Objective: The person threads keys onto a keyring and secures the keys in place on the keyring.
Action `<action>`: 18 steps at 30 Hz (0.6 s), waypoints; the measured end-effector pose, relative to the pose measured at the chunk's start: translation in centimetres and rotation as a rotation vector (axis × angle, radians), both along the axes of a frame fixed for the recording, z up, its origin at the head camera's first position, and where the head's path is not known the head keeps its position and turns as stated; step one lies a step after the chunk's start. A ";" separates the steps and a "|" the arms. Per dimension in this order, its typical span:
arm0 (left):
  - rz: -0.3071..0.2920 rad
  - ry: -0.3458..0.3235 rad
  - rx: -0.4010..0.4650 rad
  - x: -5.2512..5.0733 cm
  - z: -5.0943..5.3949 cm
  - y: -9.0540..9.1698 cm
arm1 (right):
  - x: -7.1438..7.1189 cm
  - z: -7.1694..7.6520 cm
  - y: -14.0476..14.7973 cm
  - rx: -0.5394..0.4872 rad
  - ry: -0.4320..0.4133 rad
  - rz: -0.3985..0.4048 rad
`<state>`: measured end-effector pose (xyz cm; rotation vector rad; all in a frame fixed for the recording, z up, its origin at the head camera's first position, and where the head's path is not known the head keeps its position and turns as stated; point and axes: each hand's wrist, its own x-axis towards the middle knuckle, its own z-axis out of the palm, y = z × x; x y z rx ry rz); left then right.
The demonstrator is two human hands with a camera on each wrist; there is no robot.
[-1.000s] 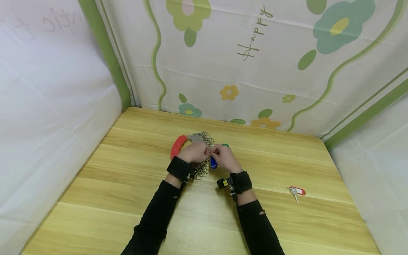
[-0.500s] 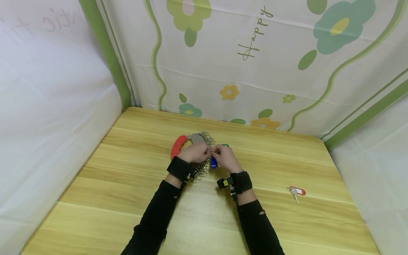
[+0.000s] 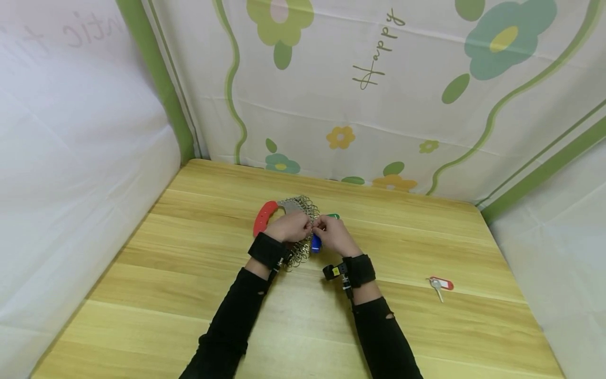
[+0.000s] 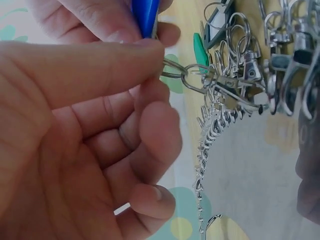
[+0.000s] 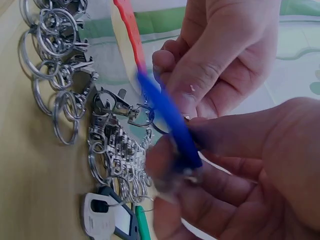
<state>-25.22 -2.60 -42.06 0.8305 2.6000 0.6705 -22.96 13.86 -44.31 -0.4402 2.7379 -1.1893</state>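
Note:
A grey metal plate with a red handle lies on the table, its edge lined with swivel clasps and rings. In the head view my left hand is over the plate, touching or nearly touching my right hand. My left thumb and forefinger pinch a split ring, linked to one swivel clasp. My right hand pinches a blue key tag, blurred in the right wrist view, close by the ring. Fingertips hide where tag and ring meet.
On the table's right side lies a key with a red tag. Near the clasps are a green tag, a dark tag and a key. Printed curtains stand behind the table's far edge.
The blue key tag has tilted and shifted slightly left beneath my right hand. Both hands have stayed almost in place, and the plate has not moved.

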 end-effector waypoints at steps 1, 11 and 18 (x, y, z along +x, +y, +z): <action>-0.002 0.005 -0.002 0.0 0.1 0.0 | 0.0 0.0 0.1 -0.004 -0.003 0.010; -0.023 0.029 -0.046 0.6 0.1 0.7 | 0.5 0.2 1.2 -0.011 -0.067 0.097; -0.036 -0.002 -0.022 1.4 0.6 -0.5 | 0.4 1.0 2.4 0.090 -0.047 0.218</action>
